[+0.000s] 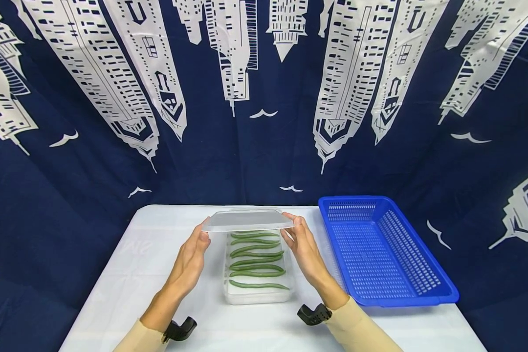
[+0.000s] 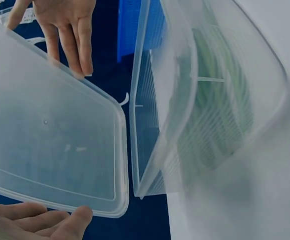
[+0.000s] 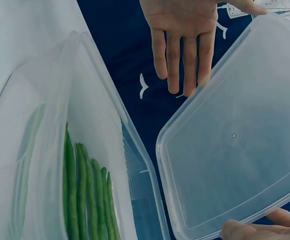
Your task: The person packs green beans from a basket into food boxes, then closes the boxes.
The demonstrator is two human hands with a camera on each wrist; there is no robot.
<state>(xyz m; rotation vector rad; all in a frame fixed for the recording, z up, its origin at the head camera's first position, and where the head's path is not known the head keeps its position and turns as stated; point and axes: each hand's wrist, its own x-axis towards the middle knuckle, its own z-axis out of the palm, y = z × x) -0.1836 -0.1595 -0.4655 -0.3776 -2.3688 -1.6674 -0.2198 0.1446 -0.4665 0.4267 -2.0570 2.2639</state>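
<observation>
A translucent plastic lid (image 1: pixel 248 221) is held level above the far part of a clear rectangular container (image 1: pixel 256 298). My left hand (image 1: pixel 188 261) grips the lid's left edge, thumb on the near side. At the right edge, my right hand (image 1: pixel 307 252) holds it between thumb and fingers. Several long green beans (image 1: pixel 258 285) lie crosswise in a spaced row inside the container, the farthest ones partly covered by the lid in the head view. From the right wrist, the beans (image 3: pixel 82 190) show through the open top, with the lid (image 3: pixel 234 165) apart from the rim.
To the right stands a blue perforated plastic basket (image 1: pixel 380 259), close beside my right forearm. A white cloth (image 1: pixel 158 230) covers the table. Behind it hangs a dark blue curtain (image 1: pixel 229 161) with white printed buildings.
</observation>
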